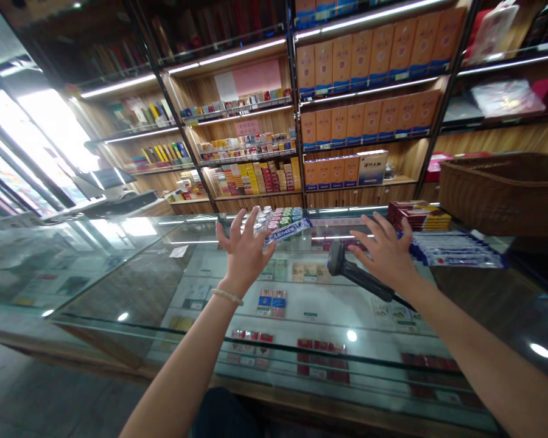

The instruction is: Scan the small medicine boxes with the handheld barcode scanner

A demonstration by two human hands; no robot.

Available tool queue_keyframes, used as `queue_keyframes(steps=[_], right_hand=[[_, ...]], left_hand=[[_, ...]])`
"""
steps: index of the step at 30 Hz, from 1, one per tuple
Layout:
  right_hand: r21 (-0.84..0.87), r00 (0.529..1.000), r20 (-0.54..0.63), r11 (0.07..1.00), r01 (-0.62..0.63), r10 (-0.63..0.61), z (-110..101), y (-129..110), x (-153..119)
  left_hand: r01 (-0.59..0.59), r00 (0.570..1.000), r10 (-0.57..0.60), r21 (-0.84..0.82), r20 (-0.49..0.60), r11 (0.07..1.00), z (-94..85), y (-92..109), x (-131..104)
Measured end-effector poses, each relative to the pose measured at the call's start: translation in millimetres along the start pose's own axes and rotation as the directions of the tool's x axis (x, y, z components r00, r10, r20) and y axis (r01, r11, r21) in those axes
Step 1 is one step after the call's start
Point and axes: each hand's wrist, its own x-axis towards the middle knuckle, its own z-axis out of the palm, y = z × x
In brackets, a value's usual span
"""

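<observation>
My left hand (248, 252), with a pale bracelet at the wrist, is held over the glass counter (296, 328) with its fingers spread. Right beside its thumb is a long blue-and-white packet (291, 230); I cannot tell whether they touch. Small round-topped containers (284, 214) in white, pink and green stand just behind. My right hand (388, 252) is also open, fingers apart, behind a black handheld barcode scanner (358, 277) that lies on the glass. To its right is a stack of similar blue-and-white packets (454, 248).
Dark red and yellow boxes (418, 216) are piled behind the packets, next to a brown woven basket (502, 188). Cigarette packs (271, 302) show under the glass. Wall shelves hold orange boxes (356, 121). A monitor (105, 177) stands at the left.
</observation>
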Motion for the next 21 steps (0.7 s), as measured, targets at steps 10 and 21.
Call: queue_keyframes(steps=[10,21], right_hand=[[-0.009,0.999,0.013,1.0,-0.029,0.03,-0.4,-0.3,2.9],[-0.029,0.996,0.009,0.996,-0.09,0.09,-1.3,0.9,6.8]], left_hand=[[-0.101,0.992,0.093,-0.096,-0.089,0.99,29.9,42.9,32.3],[-0.139,0.981,0.119,-0.124,-0.153,0.983,57.7,62.6,24.7]])
